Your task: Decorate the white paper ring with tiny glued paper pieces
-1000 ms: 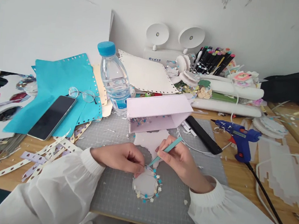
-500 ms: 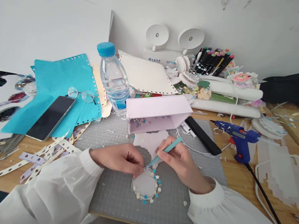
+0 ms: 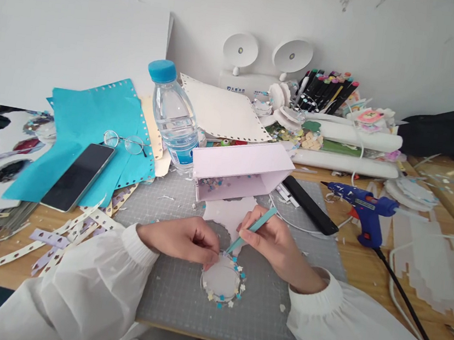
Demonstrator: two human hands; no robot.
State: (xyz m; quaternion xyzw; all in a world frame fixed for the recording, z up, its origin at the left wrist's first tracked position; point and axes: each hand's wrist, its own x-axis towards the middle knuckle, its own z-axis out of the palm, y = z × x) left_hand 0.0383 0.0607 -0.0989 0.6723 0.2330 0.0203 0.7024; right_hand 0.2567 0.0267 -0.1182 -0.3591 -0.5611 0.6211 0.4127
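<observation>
On the grey cutting mat (image 3: 254, 317) lies a round white paper disc (image 3: 222, 280), ringed with small blue, white and cream flower and star pieces. My left hand (image 3: 189, 240) is closed, its thumb and fingertips pinching the upper left rim of the disc. Between the fingers of my right hand (image 3: 271, 247) are teal tweezers (image 3: 255, 228), tips down at the disc's top edge. Whether the tips grip a piece is too small to tell. Behind the disc lies a ragged pale paper scrap (image 3: 225, 214), partly under my right hand.
A pale lilac box (image 3: 244, 164) on its side holds small confetti. Around it are a water bottle (image 3: 175, 119), a black bar (image 3: 309, 205) and a blue glue gun (image 3: 363, 206) with its cord. A phone (image 3: 79, 177) and glasses (image 3: 125, 142) rest on blue paper (image 3: 93, 115); punched paper strips (image 3: 53, 239) lie nearby.
The whole view has shifted very slightly. Both hands, the tweezers and the disc keep nearly the same positions relative to each other.
</observation>
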